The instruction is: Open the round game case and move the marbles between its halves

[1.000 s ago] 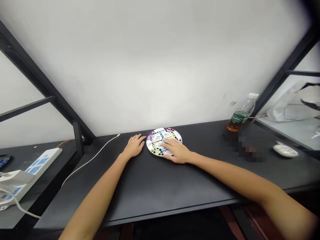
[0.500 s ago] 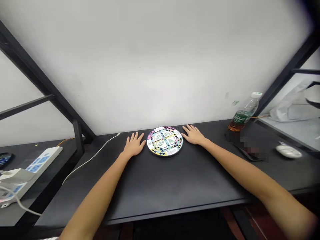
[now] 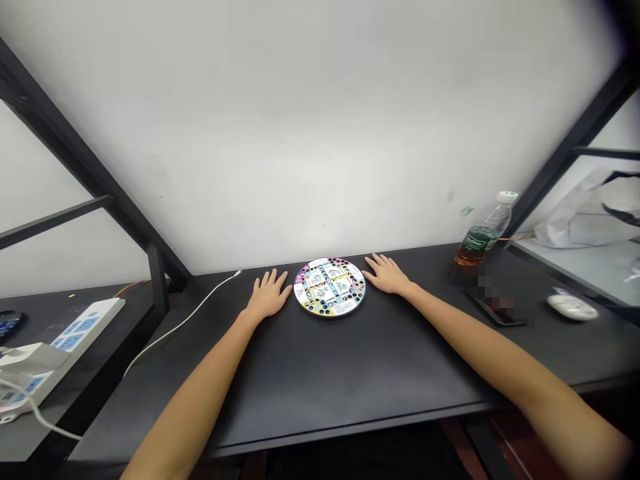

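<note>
A round, colourful game board (image 3: 330,287) lies flat on the black desk (image 3: 345,373), close to the wall. Rings of dark round spots and printed pictures cover its face; whether the spots are holes or pieces I cannot tell. My left hand (image 3: 268,295) rests palm down just left of the board, fingers spread, holding nothing. On the other side, my right hand (image 3: 387,274) lies flat on the desk with its fingers apart, its thumb very near the board's right rim. Neither hand grips anything.
To the right stand a bottle of brown drink (image 3: 480,233), a partly blurred phone (image 3: 497,313) and a white mouse (image 3: 573,307). A white cable (image 3: 185,320) runs along the left side. A power strip (image 3: 75,340) lies on the neighbouring desk, beyond a black metal frame (image 3: 100,167).
The whole view has shifted slightly, so the scene sits a little lower in the picture. Both hands and the board keep their places relative to each other.
</note>
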Demonstrator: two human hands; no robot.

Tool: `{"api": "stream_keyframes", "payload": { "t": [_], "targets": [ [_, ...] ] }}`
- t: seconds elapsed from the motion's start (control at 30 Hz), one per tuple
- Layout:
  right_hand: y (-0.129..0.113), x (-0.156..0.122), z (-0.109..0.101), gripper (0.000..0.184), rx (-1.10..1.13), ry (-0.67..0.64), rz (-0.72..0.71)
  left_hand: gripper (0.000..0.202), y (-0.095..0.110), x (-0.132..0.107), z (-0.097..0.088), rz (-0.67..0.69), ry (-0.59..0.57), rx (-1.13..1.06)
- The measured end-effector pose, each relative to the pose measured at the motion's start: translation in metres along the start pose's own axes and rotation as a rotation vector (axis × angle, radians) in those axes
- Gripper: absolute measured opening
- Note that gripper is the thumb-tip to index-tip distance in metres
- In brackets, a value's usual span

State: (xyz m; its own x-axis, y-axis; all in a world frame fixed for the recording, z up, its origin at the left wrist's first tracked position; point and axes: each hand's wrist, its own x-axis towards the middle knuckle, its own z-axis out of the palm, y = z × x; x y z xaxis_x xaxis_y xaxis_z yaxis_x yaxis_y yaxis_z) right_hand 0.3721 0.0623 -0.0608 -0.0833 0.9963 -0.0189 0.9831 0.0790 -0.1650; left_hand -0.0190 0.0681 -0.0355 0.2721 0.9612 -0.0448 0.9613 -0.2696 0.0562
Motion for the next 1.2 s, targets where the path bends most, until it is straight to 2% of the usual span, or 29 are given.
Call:
{"api": "stream_keyframes", "payload": {
  "t": [0.77,1.2],
  "targets": [
    [0.0019,0.0013,0.0009,0.083,-0.017,0.008,0.004,0.065,0.0027,-0.0003,-0.0023,-0.017,-0.01,0.049],
    [0.0024,0.0023,0.0017,0.084,-0.023,0.015,0.001,0.066,-0.0003,0.0019,0.0018,-0.012,-0.002,0.006]
  ]
}}
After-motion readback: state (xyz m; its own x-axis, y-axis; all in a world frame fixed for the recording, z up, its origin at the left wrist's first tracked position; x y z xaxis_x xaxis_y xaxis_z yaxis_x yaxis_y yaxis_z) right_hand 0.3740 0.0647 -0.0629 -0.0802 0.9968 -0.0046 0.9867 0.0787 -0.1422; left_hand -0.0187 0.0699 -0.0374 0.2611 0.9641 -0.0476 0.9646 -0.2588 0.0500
